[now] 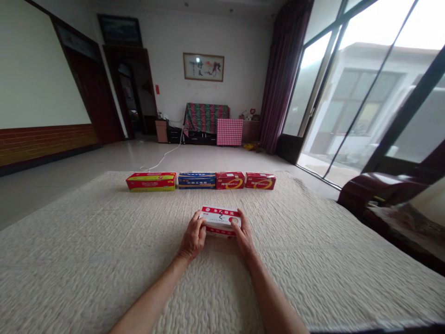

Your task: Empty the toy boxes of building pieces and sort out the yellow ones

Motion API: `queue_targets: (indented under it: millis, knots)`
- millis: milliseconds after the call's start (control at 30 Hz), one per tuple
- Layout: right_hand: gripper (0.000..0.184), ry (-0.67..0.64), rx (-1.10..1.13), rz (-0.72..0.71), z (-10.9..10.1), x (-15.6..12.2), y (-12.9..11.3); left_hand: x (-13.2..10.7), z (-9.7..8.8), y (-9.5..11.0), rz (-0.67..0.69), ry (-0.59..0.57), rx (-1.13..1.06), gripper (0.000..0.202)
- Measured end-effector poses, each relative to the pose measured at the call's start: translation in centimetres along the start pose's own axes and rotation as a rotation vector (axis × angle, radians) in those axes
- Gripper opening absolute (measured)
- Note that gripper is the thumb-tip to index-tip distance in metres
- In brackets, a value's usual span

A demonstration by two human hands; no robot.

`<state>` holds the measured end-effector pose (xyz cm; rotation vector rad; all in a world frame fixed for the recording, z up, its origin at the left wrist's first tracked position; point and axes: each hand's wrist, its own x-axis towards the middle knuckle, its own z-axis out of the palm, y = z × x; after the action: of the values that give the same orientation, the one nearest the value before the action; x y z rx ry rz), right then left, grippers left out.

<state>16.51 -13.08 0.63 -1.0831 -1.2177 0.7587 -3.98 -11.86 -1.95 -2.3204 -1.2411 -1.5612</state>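
A long tiled room stretches ahead, and a quilted cream cover fills the foreground. In the head view, the red-and-white box sits near the middle of the cover and serves as the landmark here. Well beyond it, near the cover's far edge, four cartons stand in a close row: a yellow-and-red box, a blue box, a red box and another red box. Farther back, past that row, are a patterned sofa and a red checked cloth. To the box's right are tall glass doors and dark wooden furniture.

The left hand and right hand are closed on opposite short ends of the box, with the fingers wrapping onto its top face. The box lies centred between the palms. No fingers show beneath it, and I cannot tell whether it is lifted clear of the cover or resting on it.

The main risk is that this grip seems to depend on side pressure, so the box could slip if either hand eased. Squeezing harder could dent a thin carton. The soft, ridged quilting could tip it if set down unevenly, and a knock to the tightly spaced row could topple those cartons.
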Motion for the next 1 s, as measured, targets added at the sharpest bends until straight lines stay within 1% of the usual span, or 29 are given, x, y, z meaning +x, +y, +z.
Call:
queue_targets:
  millis: [233, 367, 467, 567, 700, 833, 933, 1000]
  knots:
    - [0.064, 0.016, -0.029, 0.031, -0.2, 0.5, -0.2, 0.3, -0.8, 0.5, -0.018, 0.019, -0.016, 0.022]
    - [0.062, -0.01, -0.041, 0.014, -0.4, 0.9, 0.1, 1.9, -1.2, 1.0, -0.018, 0.061, -0.087, 0.025]
    - [0.058, -0.013, -0.039, 0.014, -0.6, 1.2, 0.4, 3.0, -0.8, 0.9, -0.033, 0.069, -0.119, 0.034]
    - [0.056, -0.026, -0.05, 0.009, -0.8, 1.4, 0.6, 3.1, 0.2, 0.4, -0.089, 0.061, -0.153, 0.04]
    - [0.055, -0.047, -0.073, -0.025, -0.9, 1.6, 0.7, 2.2, 1.1, -0.3, -0.234, 0.055, -0.23, 0.052]
    - [0.056, -0.077, -0.065, -0.034, -1.1, 1.6, 0.6, 1.9, 1.3, -0.4, -0.346, 0.044, -0.316, 0.06]
    - [0.057, -0.107, -0.062, -0.016, -1.5, 1.5, 0.5, 2.0, 1.2, -0.4, -0.379, 0.035, -0.353, 0.062]
    - [0.06, -0.148, -0.036, 0.009, -1.8, 1.6, 0.7, 2.0, 1.1, -0.3, -0.377, 0.026, -0.365, 0.063]
